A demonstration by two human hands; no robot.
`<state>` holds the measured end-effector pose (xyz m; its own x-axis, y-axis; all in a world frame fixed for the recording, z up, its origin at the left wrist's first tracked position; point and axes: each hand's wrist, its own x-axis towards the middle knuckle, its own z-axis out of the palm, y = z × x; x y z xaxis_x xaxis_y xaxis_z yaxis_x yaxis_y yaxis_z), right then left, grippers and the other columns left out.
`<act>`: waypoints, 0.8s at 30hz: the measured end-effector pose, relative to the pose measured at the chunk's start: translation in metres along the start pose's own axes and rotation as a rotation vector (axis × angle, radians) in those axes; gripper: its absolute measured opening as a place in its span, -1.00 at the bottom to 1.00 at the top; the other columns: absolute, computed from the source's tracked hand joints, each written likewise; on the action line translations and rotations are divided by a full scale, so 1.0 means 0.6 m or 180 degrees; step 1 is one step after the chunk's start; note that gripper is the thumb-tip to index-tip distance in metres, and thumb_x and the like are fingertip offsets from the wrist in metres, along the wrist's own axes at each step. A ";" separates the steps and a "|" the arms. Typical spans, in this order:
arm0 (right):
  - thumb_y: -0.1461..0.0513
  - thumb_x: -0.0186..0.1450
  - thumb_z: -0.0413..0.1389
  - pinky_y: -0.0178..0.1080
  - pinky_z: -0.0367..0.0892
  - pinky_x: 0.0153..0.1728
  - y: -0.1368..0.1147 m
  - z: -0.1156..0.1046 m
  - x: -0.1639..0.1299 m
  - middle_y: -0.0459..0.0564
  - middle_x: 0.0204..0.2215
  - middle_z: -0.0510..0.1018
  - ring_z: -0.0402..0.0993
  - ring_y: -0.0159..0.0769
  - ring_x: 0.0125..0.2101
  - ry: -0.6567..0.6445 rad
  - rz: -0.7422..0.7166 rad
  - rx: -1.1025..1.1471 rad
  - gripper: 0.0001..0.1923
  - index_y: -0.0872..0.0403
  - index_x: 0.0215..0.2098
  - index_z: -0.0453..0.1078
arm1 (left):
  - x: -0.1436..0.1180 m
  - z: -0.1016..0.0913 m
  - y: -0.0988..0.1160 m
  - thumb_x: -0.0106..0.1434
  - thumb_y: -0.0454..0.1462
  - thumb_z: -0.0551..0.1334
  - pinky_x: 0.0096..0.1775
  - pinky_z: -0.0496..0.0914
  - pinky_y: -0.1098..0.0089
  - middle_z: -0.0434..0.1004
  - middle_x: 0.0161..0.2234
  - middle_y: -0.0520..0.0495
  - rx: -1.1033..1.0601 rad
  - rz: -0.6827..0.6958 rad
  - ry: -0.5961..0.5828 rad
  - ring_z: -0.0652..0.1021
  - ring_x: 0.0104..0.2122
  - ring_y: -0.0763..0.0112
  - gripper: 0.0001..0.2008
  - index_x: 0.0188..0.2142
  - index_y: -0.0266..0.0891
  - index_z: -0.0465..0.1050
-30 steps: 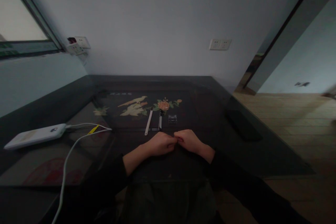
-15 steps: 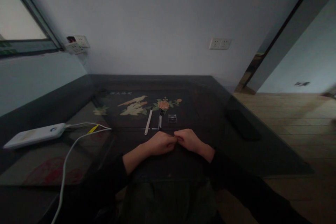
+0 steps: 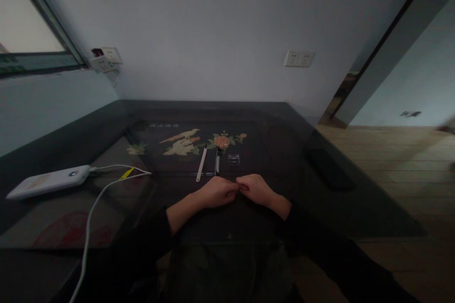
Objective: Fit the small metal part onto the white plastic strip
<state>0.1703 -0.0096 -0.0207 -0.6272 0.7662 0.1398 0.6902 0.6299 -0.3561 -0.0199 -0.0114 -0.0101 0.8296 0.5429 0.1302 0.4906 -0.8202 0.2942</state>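
1. Head view, near side of the dark desk [image 3: 284, 151]: left hand [image 3: 218, 191] and right hand [image 3: 256, 189] side by side, both curled into loose fists, touching or nearly so at the knuckles. Cannot tell whether either fist encloses anything.
2. Head view, just beyond the left hand: a slim white stick [image 3: 201, 164] with a dark far tip, lying slightly slanted; to its right, a shorter white-and-dark tool [image 3: 217, 162], too dim to identify.
3. Head view, beyond the meeting point of both fists: a small clear case [image 3: 233, 159], near the shorter tool but apart from it.
4. Head view, under and behind these: a bird picture [image 3: 181, 143] and an orange flower picture [image 3: 222, 141] on the desk surface.
5. Head view, far left: a white device [image 3: 50, 182] with a white cable [image 3: 90, 215] and a yellow tag [image 3: 127, 173] around it.
6. Head view, right: a flat black object [image 3: 329, 170], well apart from the right hand.
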 end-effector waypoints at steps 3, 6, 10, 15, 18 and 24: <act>0.41 0.14 0.00 -0.31 -0.08 -0.47 0.001 0.000 0.000 -0.14 -0.59 0.35 0.19 -0.39 -0.53 0.0017 -0.0013 0.0022 -0.76 0.06 -0.61 0.09 | 0.000 0.000 0.000 0.11 -0.43 0.11 -0.50 0.09 0.48 0.30 -0.58 0.08 -0.0025 0.0011 -0.0004 0.29 -0.58 0.53 -0.87 -0.54 -0.24 0.26; 0.40 0.14 0.00 -0.31 -0.08 -0.47 0.001 0.000 0.000 -0.14 -0.60 0.34 0.18 -0.39 -0.54 0.0006 -0.0009 0.0025 -0.76 0.06 -0.61 0.08 | 0.000 0.000 0.002 0.12 -0.43 0.12 -0.50 0.09 0.48 0.30 -0.58 0.08 -0.0009 0.0014 0.0012 0.29 -0.57 0.53 -0.86 -0.54 -0.24 0.25; 0.40 0.14 -0.01 -0.31 -0.08 -0.47 0.001 0.000 0.001 -0.13 -0.60 0.34 0.19 -0.38 -0.53 -0.0011 0.0025 -0.0010 -0.76 0.06 -0.61 0.08 | 0.001 0.000 0.003 0.12 -0.42 0.11 -0.50 0.09 0.48 0.31 -0.58 0.08 0.0034 -0.0005 -0.0017 0.31 -0.57 0.53 -0.87 -0.52 -0.24 0.27; 0.40 0.14 -0.02 -0.31 -0.07 -0.47 0.001 0.001 0.001 -0.13 -0.59 0.35 0.19 -0.38 -0.54 0.0010 -0.0014 -0.0019 -0.78 0.06 -0.61 0.10 | -0.001 0.000 0.003 0.13 -0.41 0.11 -0.49 0.10 0.47 0.33 -0.57 0.07 0.0054 -0.0016 -0.0017 0.32 -0.56 0.52 -0.88 -0.51 -0.23 0.28; 0.40 0.13 -0.02 -0.31 -0.07 -0.47 0.002 0.001 0.000 -0.12 -0.60 0.35 0.19 -0.38 -0.53 0.0037 -0.0029 0.0029 -0.77 0.06 -0.61 0.09 | -0.001 0.000 0.002 0.12 -0.41 0.12 -0.49 0.09 0.47 0.33 -0.57 0.07 0.0024 0.0011 0.0014 0.32 -0.56 0.51 -0.87 -0.52 -0.23 0.26; 0.40 0.12 -0.01 -0.31 -0.08 -0.47 0.003 0.002 0.000 -0.13 -0.61 0.33 0.15 -0.39 -0.55 0.0071 -0.0045 0.0070 -0.77 0.06 -0.61 0.06 | -0.002 0.001 0.001 0.12 -0.41 0.11 -0.49 0.08 0.47 0.33 -0.57 0.06 -0.0060 0.0030 0.0044 0.31 -0.56 0.51 -0.88 -0.52 -0.23 0.26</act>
<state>0.1712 -0.0085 -0.0224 -0.6284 0.7601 0.1655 0.6731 0.6379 -0.3741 -0.0201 -0.0126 -0.0109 0.8304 0.5376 0.1461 0.4774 -0.8219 0.3108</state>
